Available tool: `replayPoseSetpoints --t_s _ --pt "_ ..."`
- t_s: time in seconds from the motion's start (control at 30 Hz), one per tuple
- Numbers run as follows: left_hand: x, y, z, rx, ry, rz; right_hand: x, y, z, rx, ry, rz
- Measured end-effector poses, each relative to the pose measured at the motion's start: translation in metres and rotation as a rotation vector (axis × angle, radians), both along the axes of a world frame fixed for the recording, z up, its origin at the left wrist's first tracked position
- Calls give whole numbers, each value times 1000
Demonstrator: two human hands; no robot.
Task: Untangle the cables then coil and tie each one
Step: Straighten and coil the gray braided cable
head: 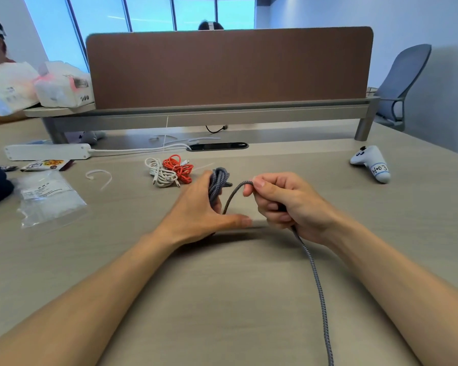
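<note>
Trailing grey braided cable [316, 276], one end coiled

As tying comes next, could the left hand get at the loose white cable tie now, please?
Probably not yet: the left hand holds the coiled grey braided cable, though nothing lies between it and the white cable tie.

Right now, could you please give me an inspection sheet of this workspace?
Surface: wood-grain table.
Job's things: grey cable partly coiled, its tail running toward the camera; white cable and red cable bunched side by side behind; loose cable tie.
Clutter: plastic bag, power strip, controller.
Hands: left hand holds the grey coil; right hand pinches the grey cable.
Cables: white lead runs from the power strip to the desk opening.
Surroundings: brown divider, chair, windows, other people beyond.
</note>
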State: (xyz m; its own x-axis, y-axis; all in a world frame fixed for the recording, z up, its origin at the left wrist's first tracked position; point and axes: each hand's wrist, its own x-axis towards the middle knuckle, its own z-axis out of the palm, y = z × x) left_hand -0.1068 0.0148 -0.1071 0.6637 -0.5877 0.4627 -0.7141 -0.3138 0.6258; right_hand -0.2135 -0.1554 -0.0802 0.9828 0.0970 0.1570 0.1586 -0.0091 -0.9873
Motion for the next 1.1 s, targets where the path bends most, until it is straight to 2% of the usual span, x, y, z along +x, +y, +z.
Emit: replayPoseSetpoints --t_s 0.1,0.3,0.47,0.6,0.8,1.1 --pt "-5 -6 0 5 -75 -12 1 2 -1 77 -9 11" --pt "-11 -7 2 -35 9 -147 3 0 -1 103 -28 4" --pt "-13 -4 -4 -125 339 -336 3 0 -1 71 -30 -24" --pt "-13 -6 -1 -328 522 -259 3 -1 1 -38 -18 -109" --pt "-10 -5 6 -576 659 -155 4 -2 -2 -257 0 -191" --pt "-19 -10 3 -568 695 -281 8 7 -8 -342 10 -236"
